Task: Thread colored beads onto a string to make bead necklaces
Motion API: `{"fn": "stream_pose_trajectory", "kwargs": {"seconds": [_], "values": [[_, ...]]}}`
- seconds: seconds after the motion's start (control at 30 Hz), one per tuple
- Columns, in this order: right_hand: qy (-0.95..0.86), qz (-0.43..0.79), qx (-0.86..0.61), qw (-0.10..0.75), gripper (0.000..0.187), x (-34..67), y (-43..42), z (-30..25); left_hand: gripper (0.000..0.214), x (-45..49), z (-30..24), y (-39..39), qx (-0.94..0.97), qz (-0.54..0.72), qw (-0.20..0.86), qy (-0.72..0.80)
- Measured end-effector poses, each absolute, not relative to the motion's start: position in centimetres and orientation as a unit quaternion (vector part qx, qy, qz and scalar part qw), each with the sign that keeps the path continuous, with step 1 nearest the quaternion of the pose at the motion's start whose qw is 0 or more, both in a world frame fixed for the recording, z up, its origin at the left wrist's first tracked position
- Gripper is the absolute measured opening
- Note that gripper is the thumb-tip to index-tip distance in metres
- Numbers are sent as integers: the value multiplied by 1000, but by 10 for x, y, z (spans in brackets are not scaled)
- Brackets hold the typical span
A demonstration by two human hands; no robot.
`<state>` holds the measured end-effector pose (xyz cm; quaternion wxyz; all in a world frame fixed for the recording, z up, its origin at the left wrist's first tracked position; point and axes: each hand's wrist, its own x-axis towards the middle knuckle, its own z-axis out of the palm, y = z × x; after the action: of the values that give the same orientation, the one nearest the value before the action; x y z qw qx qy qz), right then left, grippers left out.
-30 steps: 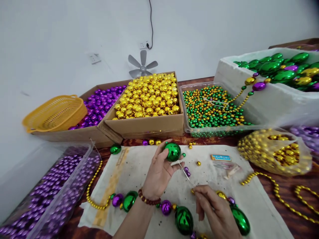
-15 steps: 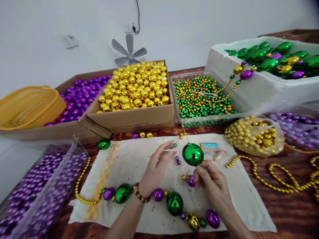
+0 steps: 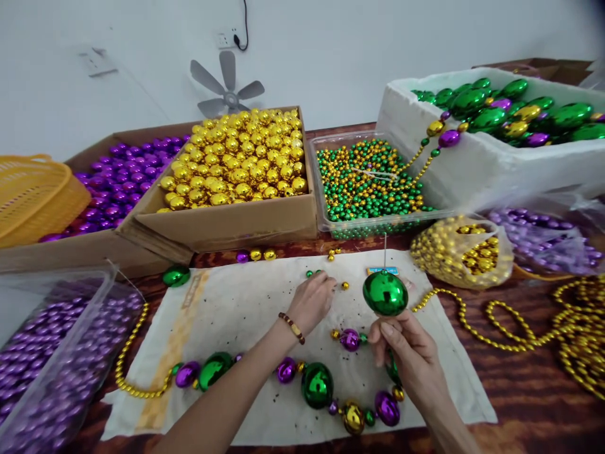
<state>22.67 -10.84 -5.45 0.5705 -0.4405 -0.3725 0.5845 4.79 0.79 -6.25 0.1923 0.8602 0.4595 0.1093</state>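
Observation:
My right hand (image 3: 406,356) pinches a long needle just under a large shiny green bead (image 3: 385,293) that sits threaded on it, the needle tip pointing up. My left hand (image 3: 311,301) reaches forward with fingers curled down over small loose beads (image 3: 331,280) on the white cloth (image 3: 236,302); what it holds, if anything, is hidden. A partly strung garland (image 3: 316,384) of green, purple and gold beads curves across the cloth below both hands.
Cardboard boxes of gold balls (image 3: 236,157) and purple balls (image 3: 113,180), a clear tray of small green and gold beads (image 3: 368,183), a white box of big beads (image 3: 501,120), a bag of gold beads (image 3: 460,252), a purple-bead bin (image 3: 57,359), a yellow basket (image 3: 33,195), gold strands (image 3: 543,321).
The green bead went from my left hand onto the needle in my right hand, which lifted it upright. My left hand let go and reached forward to the loose small beads.

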Motion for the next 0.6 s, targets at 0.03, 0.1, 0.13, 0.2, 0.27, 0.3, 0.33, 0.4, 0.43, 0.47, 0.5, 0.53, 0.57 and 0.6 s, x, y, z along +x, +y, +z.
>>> {"fn": "stream_pose_trajectory", "kwargs": {"seconds": [0.03, 0.1, 0.13, 0.2, 0.27, 0.3, 0.33, 0.4, 0.43, 0.47, 0.5, 0.53, 0.57, 0.6], "values": [[-369, 579, -447, 573, 11, 228, -109, -55, 19, 54, -63, 12, 869, 100, 177, 452], [-358, 574, -453, 581, 11, 230, -109, -58, 20, 64, -67, 19, 880, 93, 160, 438], [-351, 573, -454, 584, 10, 230, -109, -59, 20, 68, -70, 22, 883, 91, 159, 433], [-339, 572, -457, 591, 10, 230, -109, -62, 17, 76, -76, 26, 884, 88, 166, 427], [-332, 566, -465, 594, 11, 230, -109, -63, 14, 80, -81, 29, 883, 90, 178, 425], [-331, 563, -471, 593, 12, 230, -109, -63, 13, 81, -82, 30, 881, 94, 184, 425], [-331, 561, -474, 592, 13, 229, -109, -62, 13, 81, -82, 30, 879, 98, 190, 426], [-333, 565, -473, 588, 15, 226, -109, -60, 13, 78, -79, 30, 874, 110, 195, 431], [-337, 571, -471, 582, 15, 224, -109, -59, 12, 74, -77, 31, 862, 133, 215, 439], [-341, 577, -468, 576, 16, 222, -110, -58, 11, 70, -74, 31, 839, 168, 256, 450], [-346, 583, -465, 569, 16, 219, -110, -58, 11, 64, -71, 31, 801, 213, 318, 461], [-351, 587, -465, 562, 17, 217, -110, -58, 12, 58, -69, 31, 747, 259, 395, 467], [-356, 589, -466, 556, 18, 215, -111, -58, 15, 51, -67, 30, 686, 298, 470, 468], [-360, 590, -466, 552, 18, 213, -111, -59, 18, 45, -65, 29, 634, 326, 525, 465]]}}
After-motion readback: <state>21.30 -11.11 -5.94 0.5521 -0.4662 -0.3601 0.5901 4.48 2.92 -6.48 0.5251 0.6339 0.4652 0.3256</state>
